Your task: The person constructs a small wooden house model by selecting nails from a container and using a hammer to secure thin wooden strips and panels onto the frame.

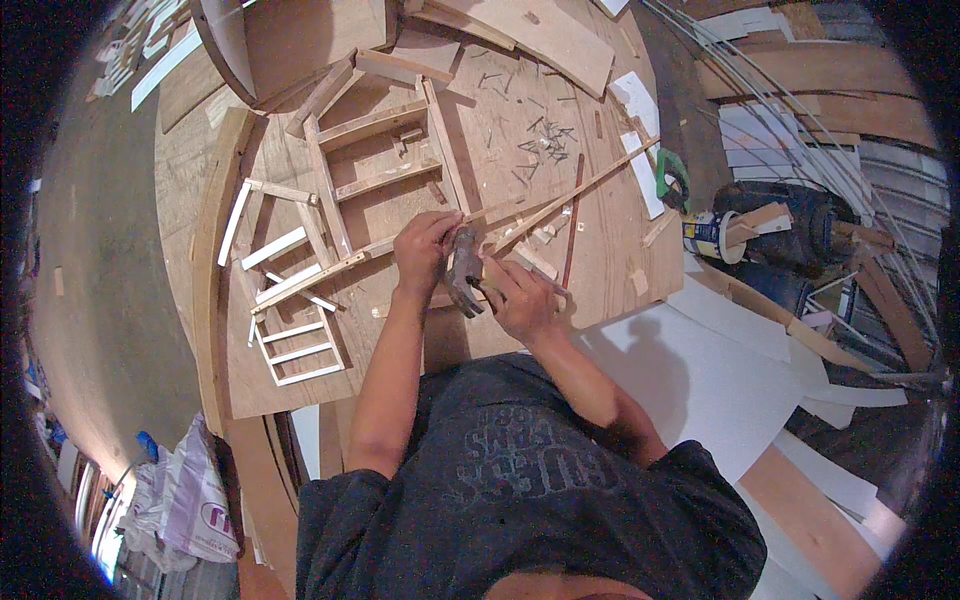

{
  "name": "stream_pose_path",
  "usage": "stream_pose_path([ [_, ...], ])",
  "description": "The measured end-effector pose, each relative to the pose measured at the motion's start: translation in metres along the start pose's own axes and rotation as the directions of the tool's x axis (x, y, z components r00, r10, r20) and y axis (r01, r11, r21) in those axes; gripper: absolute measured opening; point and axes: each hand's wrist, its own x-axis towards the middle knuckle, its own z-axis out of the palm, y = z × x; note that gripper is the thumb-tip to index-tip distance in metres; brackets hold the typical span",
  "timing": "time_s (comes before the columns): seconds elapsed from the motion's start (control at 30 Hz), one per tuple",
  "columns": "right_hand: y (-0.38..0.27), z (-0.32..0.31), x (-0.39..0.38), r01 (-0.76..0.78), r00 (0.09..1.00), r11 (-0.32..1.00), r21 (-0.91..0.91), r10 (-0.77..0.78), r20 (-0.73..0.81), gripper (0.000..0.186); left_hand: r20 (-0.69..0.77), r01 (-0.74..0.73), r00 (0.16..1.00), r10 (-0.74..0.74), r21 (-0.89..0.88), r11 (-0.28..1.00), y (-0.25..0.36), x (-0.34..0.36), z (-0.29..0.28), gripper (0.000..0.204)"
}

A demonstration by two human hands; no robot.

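My right hand is wrapped around the handle of a claw hammer, gripping it close to the head. The hammer's claw points down toward my body, and its head is right beside the fingers of my left hand. Those left fingers are pinched together at the near right corner of a wooden frame with crosspieces. Whatever is between them is too small or hidden to name. A thin wooden strip runs off to the right from that corner.
Loose nails are scattered over the plywood tabletop. Small white-edged ladder-like frames lie at the left, by a curved wooden piece. A long stick crosses the right side. A bucket stands beyond the table's right edge.
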Motion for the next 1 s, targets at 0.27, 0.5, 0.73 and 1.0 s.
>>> stream_pose_path([
  [0.27,-0.002,-0.014,0.002,-0.083,0.993,0.990,0.112,0.092,-0.076,0.057,-0.013,-0.011,1.000,0.012,0.025,1.000,0.003,0.000,0.001,0.018],
  [0.5,-0.005,-0.004,0.009,-0.099,0.993,0.994,0.052,0.102,-0.059,0.059,-0.008,0.004,1.000,-0.004,-0.006,1.000,0.002,0.001,-0.001,0.018],
  [0.73,-0.004,-0.005,-0.002,-0.013,0.994,0.990,0.144,0.028,-0.103,0.058,0.007,-0.001,1.000,0.001,0.013,1.000,0.001,0.000,0.001,0.020],
  [1.0,-0.006,-0.004,0.000,-0.210,0.975,0.953,0.219,0.219,-0.019,0.065,0.043,-0.008,0.999,0.006,0.037,0.999,-0.002,-0.001,0.002,0.031],
])
